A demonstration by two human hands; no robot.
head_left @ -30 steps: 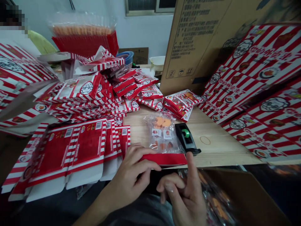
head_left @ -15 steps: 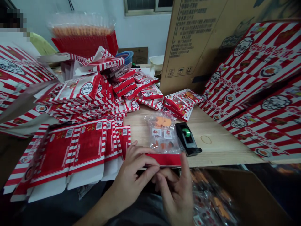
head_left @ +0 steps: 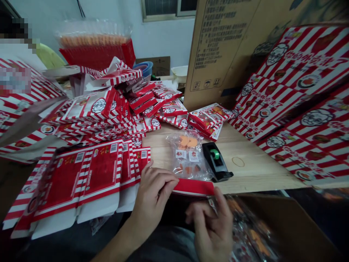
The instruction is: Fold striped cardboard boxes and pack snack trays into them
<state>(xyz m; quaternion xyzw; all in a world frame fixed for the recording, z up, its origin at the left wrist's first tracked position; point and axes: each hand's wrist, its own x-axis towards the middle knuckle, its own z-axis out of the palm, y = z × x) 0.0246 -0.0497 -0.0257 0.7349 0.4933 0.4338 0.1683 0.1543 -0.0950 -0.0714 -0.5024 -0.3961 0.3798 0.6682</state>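
Nearest us, our left grip (head_left: 154, 193) is closed on one end of a red card strip (head_left: 193, 187); our right grip (head_left: 209, 229) has its thumb at the other end, though we cannot tell if it pinches. The strip tops a clear bag (head_left: 185, 156) on the bench (head_left: 253, 178) near its edge: light, soft, best held by the stiff card. A tape dispenser (head_left: 216, 163) sits just right; printed cartons (head_left: 100, 171) crowd the left.

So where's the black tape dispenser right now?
In the head view, the black tape dispenser sits on the wooden tabletop, just right of the clear plastic bag and beyond the person's right hand.
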